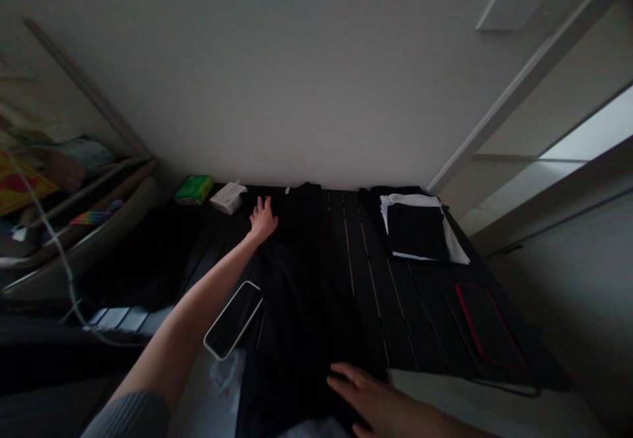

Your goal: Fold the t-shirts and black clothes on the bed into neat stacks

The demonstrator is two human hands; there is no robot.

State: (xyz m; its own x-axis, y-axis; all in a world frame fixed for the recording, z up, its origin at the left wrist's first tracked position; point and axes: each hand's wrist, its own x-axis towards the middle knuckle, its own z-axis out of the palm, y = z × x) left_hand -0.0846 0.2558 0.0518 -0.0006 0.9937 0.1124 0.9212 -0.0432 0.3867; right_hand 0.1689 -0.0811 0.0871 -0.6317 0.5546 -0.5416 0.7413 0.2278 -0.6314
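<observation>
A long black garment (306, 280) lies spread from the back of the dark slatted table (366, 253) down over its front edge. Its cut is hard to make out in the dim light, though a small white tag (287, 190) shows at the far end. My left hand (264, 219) rests on that far end, on its left side, with fingers apart. Near the front, my right hand (373, 395) lies on the cloth's right side, fingers stretched out. A phone with a pale rim (233, 320) lies beside the garment, close to my left forearm.
Folded black and white clothes (418, 230) are stacked at the back right. A red-edged phone (487, 324) lies at the right. At the back left are a green pack (194, 189) and a white box (228, 198). A cable (64, 260) hangs before a filled bin (99, 227).
</observation>
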